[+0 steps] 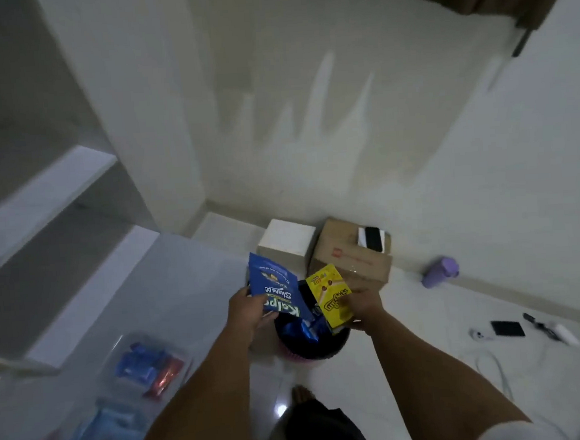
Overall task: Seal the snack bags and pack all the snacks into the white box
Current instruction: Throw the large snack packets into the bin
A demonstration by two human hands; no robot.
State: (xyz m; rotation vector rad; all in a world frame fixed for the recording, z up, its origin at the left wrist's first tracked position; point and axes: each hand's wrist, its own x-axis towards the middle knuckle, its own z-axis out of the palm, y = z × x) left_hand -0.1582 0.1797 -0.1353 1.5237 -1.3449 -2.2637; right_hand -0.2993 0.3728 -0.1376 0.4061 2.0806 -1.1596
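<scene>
My left hand (246, 311) grips a blue snack pouch (275, 291) by its lower edge, held upright. My right hand (365, 306) holds a yellow snack box (331, 297) tilted beside the pouch. Both are above a dark round bin (311, 347) on the floor that holds more blue snack packets (301, 332). A white box (286, 242) stands on the floor behind them, against the wall. More blue and red snack packets (148, 367) lie in a clear plastic tray (119, 348) on the white table at my left.
A brown cardboard box (349, 260) with a phone (372, 238) on top sits right of the white box. A purple bottle (439, 271) lies by the wall. Small dark devices (507, 328) and cables lie on the floor at right. White shelves stand at left.
</scene>
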